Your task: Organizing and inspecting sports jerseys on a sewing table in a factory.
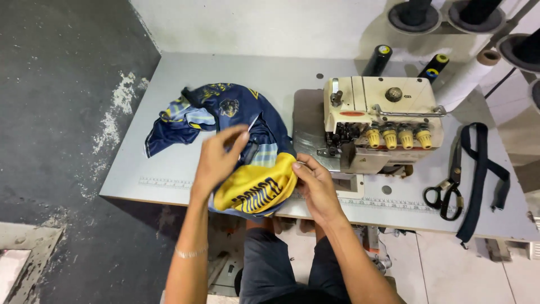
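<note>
Grey concrete floor [62, 112] fills the left of the frame, and a pale grey table [169, 163] runs across the middle toward a white wall at the top.

Nearest, at the bottom centre, sit the person's knees in dark shorts [270, 264], with both forearms reaching up over them. A thin bracelet [191, 253] circles the left wrist. The left hand [216, 160] is pinched on a fold of the jersey [247, 146], fingers curled over the cloth near its middle. The right hand [316, 183] grips the jersey's yellow hem at the table's front edge, just left of the machine. The hands are apart, each clamped on the fabric.

The jersey (navy with yellow and light blue panels) lies bunched on the table at centre left, its lower part hanging over the front edge.

Right of it stands a cream overlock machine [382, 121] with four yellow knobs. Further right lie black scissors [447, 191] and a dark strap [481, 174], just beside each other.

Behind the machine, at the upper right, stand two dark thread cones [378, 61] with yellow tops, and a white cone [467, 79].
</note>
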